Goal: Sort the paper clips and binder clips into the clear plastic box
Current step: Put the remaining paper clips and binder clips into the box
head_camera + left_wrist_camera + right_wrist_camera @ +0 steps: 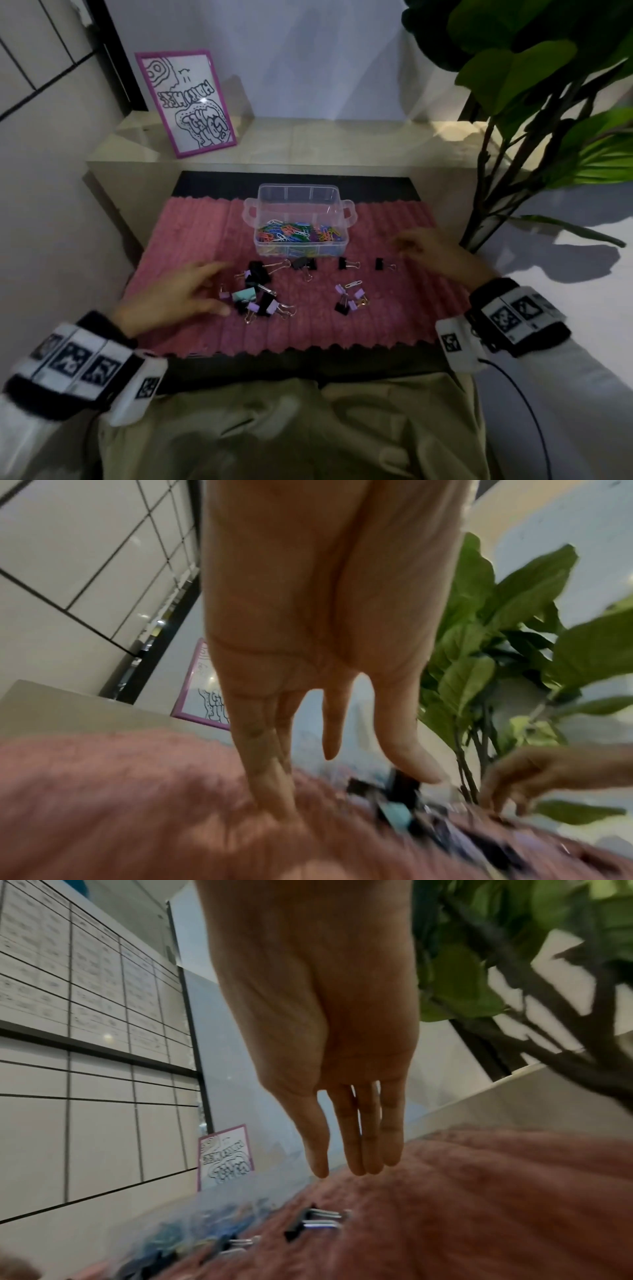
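A clear plastic box stands at the back of a pink ribbed mat, with coloured paper clips heaped inside. In front of it lie black binder clips in a loose row. A pile of black, purple and teal binder clips lies left of centre, and a smaller cluster with one loose paper clip right of centre. My left hand hovers open beside the left pile, fingers straight. My right hand is open and empty over the mat, right of the box, fingers extended.
A purple-framed drawing leans on the pale shelf behind the mat. A large green plant crowds the right side. A tiled wall closes the left. The mat lies on a black surface close to my lap.
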{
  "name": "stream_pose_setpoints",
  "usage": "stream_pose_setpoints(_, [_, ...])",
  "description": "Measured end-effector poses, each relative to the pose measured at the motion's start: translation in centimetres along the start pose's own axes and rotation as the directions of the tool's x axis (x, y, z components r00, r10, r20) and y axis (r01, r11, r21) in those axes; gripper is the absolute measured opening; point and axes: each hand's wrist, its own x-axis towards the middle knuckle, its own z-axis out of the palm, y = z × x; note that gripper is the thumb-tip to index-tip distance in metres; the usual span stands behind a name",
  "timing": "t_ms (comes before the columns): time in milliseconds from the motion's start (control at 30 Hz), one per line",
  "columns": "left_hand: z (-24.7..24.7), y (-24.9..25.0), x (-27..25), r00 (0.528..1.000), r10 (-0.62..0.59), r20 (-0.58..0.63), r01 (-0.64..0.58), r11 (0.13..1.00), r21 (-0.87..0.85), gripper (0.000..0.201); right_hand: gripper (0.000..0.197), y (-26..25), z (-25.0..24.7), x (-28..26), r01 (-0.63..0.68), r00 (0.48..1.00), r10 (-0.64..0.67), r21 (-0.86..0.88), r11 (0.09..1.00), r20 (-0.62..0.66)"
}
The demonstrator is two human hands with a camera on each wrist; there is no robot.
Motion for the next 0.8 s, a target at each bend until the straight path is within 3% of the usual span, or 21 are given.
stream_pose_setpoints(167, [0.9, 0.6, 0.5, 1.0, 0.009, -0.03, -0.006, 0.996, 0.091, 0.08, 0.013, -0.9, 0.7, -0.6, 0.12, 0.976, -0.1, 0.094, 0.988, -0.193])
stream_pose_setpoints(267, [1.2, 2.3, 0.7, 0.998, 0.065, -0.026, -0.062, 0.994, 0.086, 0.078, 0.011, -3.5, 3.3, -0.4, 0.221, 0.975, -0.217, 0.087, 0.971, -0.053])
stream_pose_setpoints(333, [1.7, 3.2, 1.0, 0.995, 0.101, -0.015, -0.099, 0.988, 0.122, 0.077, 0.013, -4.5, 4.5, 0.1, 0.221, 0.971, -0.22, 0.0, 0.975, 0.091])
stream_pose_setpoints(400, [2.3, 3.6, 1.4, 0.99, 0.132, -0.039, -0.125, 0.982, 0.144, 0.071, 0.009, -4.8, 4.6, 0.2, 0.2, 0.968, -0.199, 0.004, 0.98, 0.156])
stream_pose_setpoints(533, [2.3, 3.9, 2.2, 0.989, 0.102, -0.105, -0.094, 0.992, 0.079, 0.048, 0.009, -4.3, 4.1, -0.2, 0.167, 0.972, -0.185, 0.129, 0.978, 0.146])
stream_pose_setpoints(633, [1.8, 3.8, 2.8, 0.98, 0.153, -0.127, -0.145, 0.987, 0.071, 0.034, 0.015, -3.9, 4.4, -0.3, 0.183, 0.969, -0.197, 0.105, 0.978, 0.151])
stream_pose_setpoints(733, [1.5, 3.9, 3.1, 0.982, 0.129, -0.136, -0.144, 0.984, -0.106, 0.025, 0.01, -3.7, 4.5, -0.4, 0.194, 0.966, -0.21, 0.118, 0.974, 0.149])
stream_pose_setpoints(800, [1.5, 4.0, 3.2, 0.989, 0.104, -0.101, -0.123, 0.971, -0.205, 0.023, 0.013, -3.6, 3.9, -0.5, 0.129, 0.979, -0.155, 0.181, 0.975, 0.136])
